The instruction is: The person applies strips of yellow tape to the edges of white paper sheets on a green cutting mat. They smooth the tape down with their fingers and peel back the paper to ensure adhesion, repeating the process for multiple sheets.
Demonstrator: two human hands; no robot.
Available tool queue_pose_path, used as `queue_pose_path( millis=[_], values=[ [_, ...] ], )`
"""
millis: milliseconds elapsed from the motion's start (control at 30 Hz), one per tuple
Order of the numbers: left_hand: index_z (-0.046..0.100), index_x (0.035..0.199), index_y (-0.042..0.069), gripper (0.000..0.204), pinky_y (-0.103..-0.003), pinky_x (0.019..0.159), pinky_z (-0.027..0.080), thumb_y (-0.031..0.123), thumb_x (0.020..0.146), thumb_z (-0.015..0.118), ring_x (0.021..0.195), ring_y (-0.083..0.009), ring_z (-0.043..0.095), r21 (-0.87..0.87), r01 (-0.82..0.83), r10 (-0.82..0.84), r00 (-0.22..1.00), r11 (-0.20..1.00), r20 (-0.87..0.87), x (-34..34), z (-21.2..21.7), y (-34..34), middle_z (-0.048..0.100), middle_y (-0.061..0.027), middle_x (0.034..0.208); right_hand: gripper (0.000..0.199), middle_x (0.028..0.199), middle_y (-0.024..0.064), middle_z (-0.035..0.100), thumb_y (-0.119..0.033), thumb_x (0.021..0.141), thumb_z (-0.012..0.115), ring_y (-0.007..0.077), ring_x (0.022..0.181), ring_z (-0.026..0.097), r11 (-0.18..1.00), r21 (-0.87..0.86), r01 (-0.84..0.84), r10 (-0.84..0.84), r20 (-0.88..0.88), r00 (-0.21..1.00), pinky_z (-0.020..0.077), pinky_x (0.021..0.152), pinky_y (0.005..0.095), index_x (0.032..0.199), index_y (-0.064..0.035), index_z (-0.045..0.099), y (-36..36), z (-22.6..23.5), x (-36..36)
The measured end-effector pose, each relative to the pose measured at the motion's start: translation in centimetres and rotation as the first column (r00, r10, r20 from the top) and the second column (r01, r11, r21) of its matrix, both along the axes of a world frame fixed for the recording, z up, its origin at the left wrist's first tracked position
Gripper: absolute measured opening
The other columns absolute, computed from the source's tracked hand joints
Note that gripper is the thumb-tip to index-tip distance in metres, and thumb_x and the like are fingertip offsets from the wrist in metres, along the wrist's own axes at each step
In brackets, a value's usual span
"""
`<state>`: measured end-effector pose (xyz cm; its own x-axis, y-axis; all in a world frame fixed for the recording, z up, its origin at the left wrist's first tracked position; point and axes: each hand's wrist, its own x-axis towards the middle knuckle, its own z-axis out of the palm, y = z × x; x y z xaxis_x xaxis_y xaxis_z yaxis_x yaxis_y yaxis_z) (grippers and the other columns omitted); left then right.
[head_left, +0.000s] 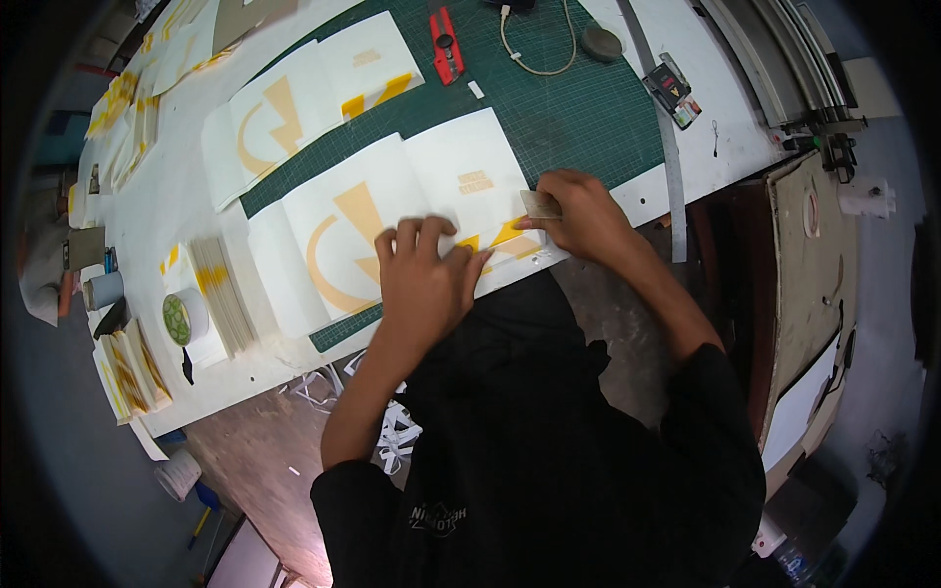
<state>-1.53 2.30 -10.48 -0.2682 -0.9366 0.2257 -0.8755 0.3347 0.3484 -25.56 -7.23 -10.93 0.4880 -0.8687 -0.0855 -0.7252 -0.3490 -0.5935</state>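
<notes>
A white printed sheet (461,157) with pale orange shapes and a yellow striped strip (508,232) lies before me at the table's front edge. My left hand (423,269) rests on it with fingers apart, the thumb and forefinger by the strip's left end. Closed round a small flat greyish-beige card (539,204), my right hand (588,218) sits at the sheet's right edge, its thumb touching the strip's right end. Beyond lies a second sheet (319,69) with the same print.
A green cutting mat (598,127) bears a red cutter knife (446,47), a cable (537,71) and a round grey disc (601,43). A metal ruler (674,186) overhangs the front edge at right. At left stand a tape roll (184,316) and stacked folded pieces (221,294).
</notes>
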Motion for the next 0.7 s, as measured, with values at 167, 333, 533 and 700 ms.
queue_pose_path(
  millis=[167,333,533,700],
  values=[
    [0.083,0.072,0.006,0.028,-0.042,0.091,0.045,0.031,0.084,0.088,0.102,-0.0283,0.059,0.212,0.058,-0.064,0.998,0.975,0.021,-0.2,0.0,-5.4,0.067,-0.0106,0.104,0.048,0.088,0.0227,0.07,-0.034,0.078,0.094,0.0395,0.082,0.071,1.0,0.03,-0.009,0.013,-0.107,0.994,0.0552,0.074,0.0453,0.091,0.0005,0.063,-0.1,0.0,0.0],
    [0.071,0.086,0.009,0.034,-0.042,0.088,0.048,0.036,0.079,0.092,0.098,-0.028,0.061,0.344,0.007,-0.006,1.0,0.939,-0.003,-0.5,1.1,-6.7,0.066,-0.0087,0.094,0.044,0.084,0.0182,0.068,-0.028,0.09,0.088,0.0315,0.074,0.072,0.986,0.011,0.165,-0.165,0.069,0.984,0.0575,0.068,0.0408,0.108,0.0006,0.06,1.0,0.8,-0.4],
    [0.066,0.083,0.012,0.042,-0.041,0.082,0.049,0.043,0.075,0.094,0.093,-0.0263,0.065,0.407,0.025,-0.038,0.999,0.913,0.024,-0.2,0.8,-7.7,0.067,-0.0044,0.087,0.026,0.087,0.0136,0.071,-0.02,0.1,0.076,0.0166,0.072,0.072,0.833,0.472,0.287,-0.513,0.469,0.719,0.0564,0.061,0.0323,0.11,-0.0003,0.061,5.8,1.2,0.2],
    [0.067,0.083,0.011,0.051,-0.04,0.068,0.051,0.05,0.068,0.096,0.079,-0.0262,0.07,0.521,0.027,-0.055,0.998,0.853,0.038,0.2,1.2,-9.7,0.069,-0.0045,0.078,0.019,0.075,0.0119,0.072,-0.015,0.098,0.076,0.0135,0.065,0.071,0.841,0.46,0.286,-0.51,0.493,0.705,0.0538,0.059,0.0313,0.104,-0.0001,0.065,9.8,-3.1,4.2]
  ],
)
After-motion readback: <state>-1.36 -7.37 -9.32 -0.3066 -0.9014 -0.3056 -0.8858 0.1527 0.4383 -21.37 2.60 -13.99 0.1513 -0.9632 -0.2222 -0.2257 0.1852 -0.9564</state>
